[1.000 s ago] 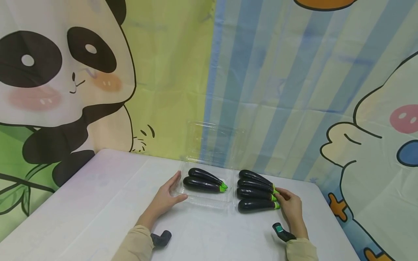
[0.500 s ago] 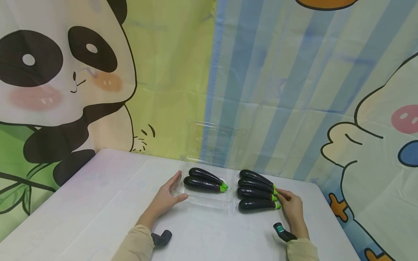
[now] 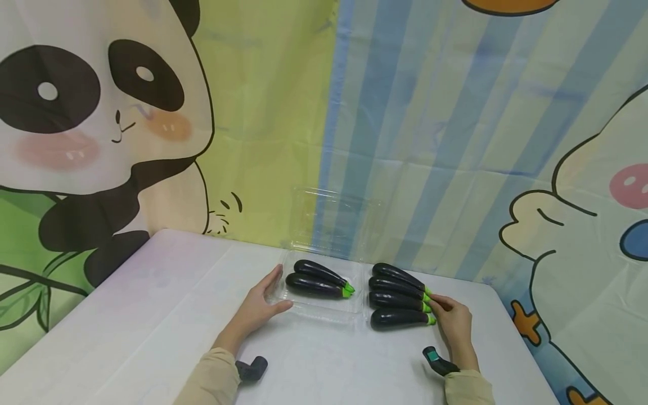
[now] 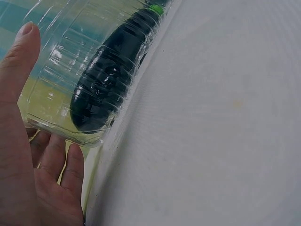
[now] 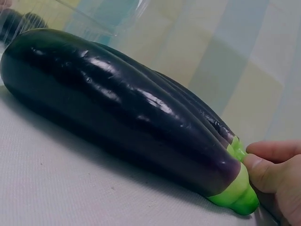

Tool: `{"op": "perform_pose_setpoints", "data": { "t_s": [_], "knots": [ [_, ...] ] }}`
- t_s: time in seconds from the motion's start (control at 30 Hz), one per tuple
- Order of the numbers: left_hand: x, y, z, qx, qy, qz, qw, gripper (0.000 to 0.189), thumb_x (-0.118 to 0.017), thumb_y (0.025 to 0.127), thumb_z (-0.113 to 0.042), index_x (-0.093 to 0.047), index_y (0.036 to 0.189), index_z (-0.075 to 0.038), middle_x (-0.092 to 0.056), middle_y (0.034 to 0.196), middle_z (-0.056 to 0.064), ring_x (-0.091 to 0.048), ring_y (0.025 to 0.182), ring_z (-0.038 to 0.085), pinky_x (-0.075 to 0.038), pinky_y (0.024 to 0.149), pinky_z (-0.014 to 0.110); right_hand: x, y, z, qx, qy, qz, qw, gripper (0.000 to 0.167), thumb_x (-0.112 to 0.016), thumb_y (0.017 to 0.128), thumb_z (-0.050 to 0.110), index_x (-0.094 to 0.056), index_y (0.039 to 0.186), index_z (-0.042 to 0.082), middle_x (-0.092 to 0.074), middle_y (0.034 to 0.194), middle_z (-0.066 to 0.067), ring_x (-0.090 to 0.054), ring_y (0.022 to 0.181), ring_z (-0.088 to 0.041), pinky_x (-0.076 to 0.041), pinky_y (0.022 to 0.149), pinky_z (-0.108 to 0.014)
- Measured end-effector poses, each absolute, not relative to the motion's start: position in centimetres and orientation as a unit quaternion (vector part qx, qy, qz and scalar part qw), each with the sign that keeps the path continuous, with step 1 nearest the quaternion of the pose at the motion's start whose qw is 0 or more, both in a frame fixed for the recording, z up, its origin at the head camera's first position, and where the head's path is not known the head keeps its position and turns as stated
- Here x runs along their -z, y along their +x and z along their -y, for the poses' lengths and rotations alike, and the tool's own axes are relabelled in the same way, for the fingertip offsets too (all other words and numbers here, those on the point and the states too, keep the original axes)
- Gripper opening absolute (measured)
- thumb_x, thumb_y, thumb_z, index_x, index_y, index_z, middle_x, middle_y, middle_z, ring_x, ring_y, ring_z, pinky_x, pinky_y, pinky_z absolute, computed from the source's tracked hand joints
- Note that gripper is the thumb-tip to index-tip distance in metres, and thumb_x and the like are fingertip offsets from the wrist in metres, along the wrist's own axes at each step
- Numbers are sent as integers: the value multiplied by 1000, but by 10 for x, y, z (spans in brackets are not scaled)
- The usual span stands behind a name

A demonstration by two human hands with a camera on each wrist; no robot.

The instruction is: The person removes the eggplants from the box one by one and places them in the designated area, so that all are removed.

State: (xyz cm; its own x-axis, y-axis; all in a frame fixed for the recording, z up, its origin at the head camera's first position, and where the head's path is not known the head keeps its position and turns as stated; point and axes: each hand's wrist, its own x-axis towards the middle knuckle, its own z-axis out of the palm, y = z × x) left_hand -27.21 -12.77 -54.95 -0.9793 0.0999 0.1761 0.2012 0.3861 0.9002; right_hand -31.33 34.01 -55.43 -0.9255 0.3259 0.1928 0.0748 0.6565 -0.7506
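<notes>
Two glossy dark eggplants with green stems lie side by side in a clear plastic clamshell box. My left hand rests at the box's left end, thumb spread apart from the fingers; in the left wrist view the fingers are just by the box's corner. Right of the box, several more eggplants lie in a row, stems to the right. At those stems, my right hand pinches a green stem between thumb and forefinger, behind the front eggplant. Which of the middle eggplants it belongs to, I cannot tell.
The box's transparent lid stands raised at the back, before a striped and cartoon-printed curtain. All of this is on a white table. Black wrist devices show at both sleeves.
</notes>
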Motion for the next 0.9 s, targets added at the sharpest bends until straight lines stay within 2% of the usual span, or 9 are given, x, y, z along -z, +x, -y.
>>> {"op": "perform_pose_setpoints", "data": {
  "t_s": [0.67,0.9],
  "knots": [
    [550,-274,127,543,-86,835,42,98,-79,74,-41,-23,152,-22,-27,157,-1,-25,145,21,-17,120,46,550,-312,-338,-368,-101,910,159,23,-68,88,15,-72,107,3,-67,114,-20,-57,114,-40,-43,99,-52],
    [548,-273,128,547,-83,832,38,101,-79,72,-47,-23,152,-23,-27,156,-1,-25,145,20,-16,120,45,550,-312,-341,-377,-110,907,154,29,-65,91,25,-70,113,6,-66,118,-19,-56,117,-39,-42,101,-52]
  ]
}}
